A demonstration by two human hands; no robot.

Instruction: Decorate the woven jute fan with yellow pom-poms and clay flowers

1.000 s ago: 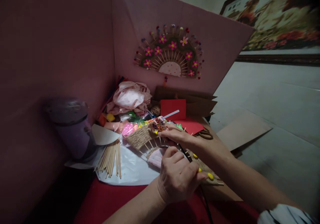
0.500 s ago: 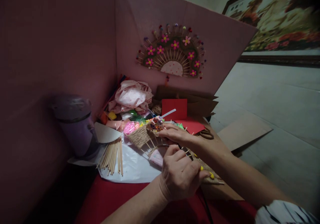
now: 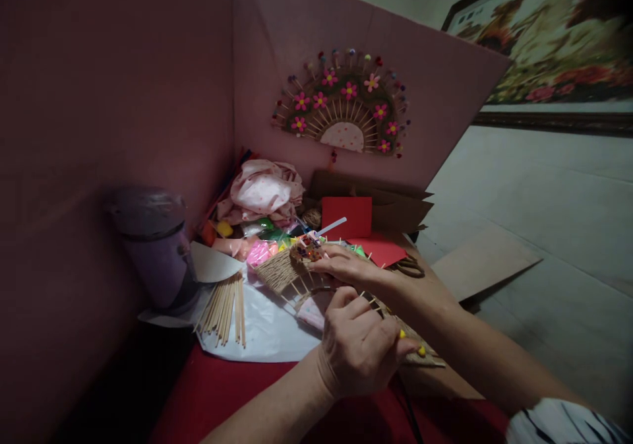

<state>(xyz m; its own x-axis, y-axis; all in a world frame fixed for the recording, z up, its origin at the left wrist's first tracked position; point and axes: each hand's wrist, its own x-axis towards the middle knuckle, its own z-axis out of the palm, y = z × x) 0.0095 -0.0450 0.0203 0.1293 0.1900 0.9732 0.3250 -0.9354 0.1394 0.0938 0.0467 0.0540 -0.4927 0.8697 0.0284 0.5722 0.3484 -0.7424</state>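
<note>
A half-ring fan frame (image 3: 281, 272), wound with tan twine over thin sticks, lies under my hands. Its inner piece is pale pink cloth (image 3: 312, 313). My right hand (image 3: 349, 264) lies over the frame with fingers stretched out, fingertips against a patterned glue gun (image 3: 307, 246) with a small orange light. A whitish glue stick (image 3: 332, 226) juts from it. My left hand (image 3: 361, 345) is closed over the near part of the frame; what it grips is hidden. A black cord (image 3: 409, 408) hangs below it. Small yellow pieces (image 3: 420, 351) show beside its fingers.
Thin wooden sticks (image 3: 227, 309) lie on white plastic sheeting (image 3: 262, 338) at the left, beside a purple pot (image 3: 155, 259). Behind are crumpled pink cloth (image 3: 267, 187), red card (image 3: 346, 216) and brown cardboard (image 3: 395, 206). A finished flowered fan (image 3: 341, 104) hangs on the pink board.
The whole view has shifted very slightly. My hands, the glue gun and the frame keep nearly the same positions.
</note>
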